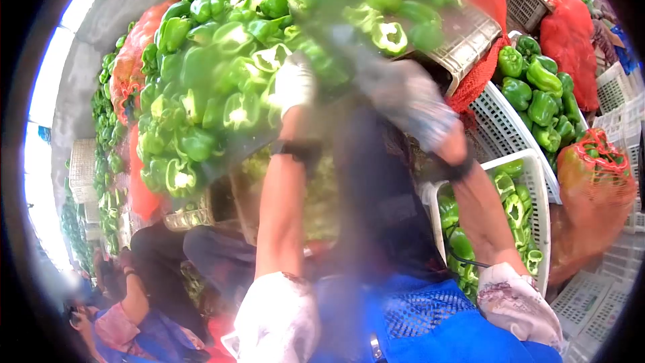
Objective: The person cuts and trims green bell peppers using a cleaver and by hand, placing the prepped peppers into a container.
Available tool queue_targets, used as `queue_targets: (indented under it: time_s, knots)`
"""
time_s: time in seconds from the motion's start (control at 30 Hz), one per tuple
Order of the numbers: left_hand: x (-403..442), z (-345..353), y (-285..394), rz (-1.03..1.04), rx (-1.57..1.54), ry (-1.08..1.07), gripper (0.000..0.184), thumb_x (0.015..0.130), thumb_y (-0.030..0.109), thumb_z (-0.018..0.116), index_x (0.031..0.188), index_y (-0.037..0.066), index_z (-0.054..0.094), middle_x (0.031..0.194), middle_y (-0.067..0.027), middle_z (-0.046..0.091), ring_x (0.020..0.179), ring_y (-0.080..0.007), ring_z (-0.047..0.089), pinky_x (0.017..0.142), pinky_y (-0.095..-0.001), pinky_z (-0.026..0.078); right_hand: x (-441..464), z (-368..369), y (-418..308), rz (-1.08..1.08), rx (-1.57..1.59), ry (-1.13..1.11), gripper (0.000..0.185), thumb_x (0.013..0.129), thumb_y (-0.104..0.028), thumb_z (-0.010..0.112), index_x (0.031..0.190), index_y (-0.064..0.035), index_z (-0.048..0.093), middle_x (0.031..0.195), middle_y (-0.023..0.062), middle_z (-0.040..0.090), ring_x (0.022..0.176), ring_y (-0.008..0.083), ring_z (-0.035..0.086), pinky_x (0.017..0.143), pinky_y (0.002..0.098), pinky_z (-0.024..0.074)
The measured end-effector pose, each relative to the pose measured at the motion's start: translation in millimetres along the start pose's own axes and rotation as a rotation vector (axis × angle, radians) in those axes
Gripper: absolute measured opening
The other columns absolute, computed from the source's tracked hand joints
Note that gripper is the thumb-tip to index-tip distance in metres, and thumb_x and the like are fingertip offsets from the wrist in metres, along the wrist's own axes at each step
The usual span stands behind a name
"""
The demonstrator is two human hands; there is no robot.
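Green bell peppers, some cut open, are heaped over the surface in front. My left hand, in a pale glove, is at the near edge of the heap beside a cut pepper; its fingers are hidden. My right hand, in a greyish glove, is blurred and reaches to the right part of the heap, near another cut pepper. Whether either hand holds anything cannot be made out. A white crate with cut peppers stands beside my right forearm.
A white basket of whole peppers stands at the right, near red mesh sacks and an orange-red sack. A beige crate is beyond my right hand. Another person sits at the lower left.
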State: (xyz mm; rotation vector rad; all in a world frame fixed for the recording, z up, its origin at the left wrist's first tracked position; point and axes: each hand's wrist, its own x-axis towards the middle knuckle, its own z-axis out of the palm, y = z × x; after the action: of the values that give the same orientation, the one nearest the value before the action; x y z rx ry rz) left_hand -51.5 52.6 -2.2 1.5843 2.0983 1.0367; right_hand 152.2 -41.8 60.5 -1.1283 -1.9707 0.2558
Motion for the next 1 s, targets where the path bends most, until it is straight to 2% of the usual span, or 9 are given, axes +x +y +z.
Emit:
queue_targets:
  time_s: [0.07,0.17,0.4,0.53,0.6,0.67,0.77,0.87,1.0]
  knots:
    - [2,2,-2,0.001,-0.041,0.012,0.058,0.1,0.046,0.036,0.114,-0.002,0.066,0.11,-0.0303,0.065,0.103,-0.0436,0.062,0.092,-0.0439,0.047,5,32,23,-0.122,-0.132,-0.069,0.039,0.089,-0.016,0.057,0.128,-0.0152,0.06,0.084,0.0215,0.067,0.073,0.0403,0.064,0.065,0.0466,0.0517]
    - [0,1,-7,0.04,0.044,0.05,0.056,0.099,0.044,0.037,0.109,-0.003,0.067,0.104,-0.0315,0.066,0.098,-0.0455,0.063,0.089,-0.0459,0.047,15,47,28,-0.038,-0.17,-0.177,0.029,0.089,-0.017,0.054,0.117,-0.012,0.062,0.083,0.0206,0.068,0.074,0.0425,0.064,0.066,0.0516,0.0516]
    - [13,21,-14,0.096,0.07,0.055,0.053,0.098,0.04,0.037,0.104,-0.003,0.068,0.101,-0.0328,0.065,0.096,-0.0476,0.063,0.088,-0.048,0.048,30,65,64,-0.224,-0.355,-0.211,0.033,0.09,-0.013,0.053,0.121,-0.0078,0.06,0.078,0.0169,0.067,0.074,0.0362,0.067,0.062,0.0451,0.0529]
    - [-32,-35,28,0.105,0.188,0.145,0.039,0.097,0.033,0.049,0.112,0.002,0.068,0.107,-0.0256,0.068,0.096,-0.0373,0.067,0.089,-0.0407,0.052,13,5,13,0.218,0.119,-0.245,0.042,0.094,-0.026,0.058,0.133,-0.0101,0.061,0.096,0.0165,0.071,0.075,0.0248,0.068,0.067,0.0346,0.0549]
    - [-44,-45,6,0.184,-0.058,0.363,0.036,0.094,0.032,0.059,0.115,0.004,0.067,0.115,-0.0198,0.067,0.101,-0.0326,0.067,0.095,-0.0404,0.052,-11,-5,25,-0.147,0.171,0.049,0.047,0.094,-0.028,0.063,0.138,-0.0116,0.058,0.096,0.013,0.073,0.077,0.0152,0.066,0.071,0.0297,0.0536]
    - [-54,-63,-24,0.313,0.219,0.474,0.047,0.09,0.038,0.065,0.12,0.002,0.064,0.121,-0.0183,0.065,0.107,-0.0339,0.064,0.1,-0.043,0.05,-21,-18,23,-0.086,0.168,0.063,0.047,0.094,-0.025,0.065,0.138,-0.0123,0.057,0.097,0.0128,0.073,0.081,0.014,0.066,0.074,0.0294,0.0535]
    - [-68,-52,-38,0.27,0.301,0.355,0.059,0.086,0.043,0.069,0.129,0.003,0.057,0.125,-0.0237,0.061,0.118,-0.0367,0.058,0.105,-0.0448,0.046,-25,-37,10,-0.008,-0.069,0.014,0.046,0.094,-0.019,0.067,0.138,-0.0119,0.057,0.1,0.014,0.073,0.085,0.014,0.066,0.077,0.0295,0.0537]
    - [-70,-25,-22,0.135,0.073,0.226,0.083,0.077,0.043,0.079,0.143,0.007,0.045,0.154,-0.0319,0.025,0.142,-0.0443,0.029,0.117,-0.0461,0.031,-30,-21,29,-0.005,-0.027,-0.005,0.048,0.093,-0.016,0.067,0.139,-0.0129,0.056,0.1,0.0166,0.072,0.087,0.0172,0.069,0.079,0.0315,0.054]
    - [-55,-26,52,0.022,0.202,-0.123,0.103,0.073,0.041,0.082,0.152,0.004,0.029,0.157,-0.0336,0.014,0.145,-0.0472,0.021,0.12,-0.0444,0.024,-28,-13,34,0.027,-0.006,-0.024,0.051,0.091,-0.015,0.066,0.141,-0.0148,0.054,0.097,0.0174,0.072,0.087,0.0193,0.07,0.078,0.0342,0.0533]
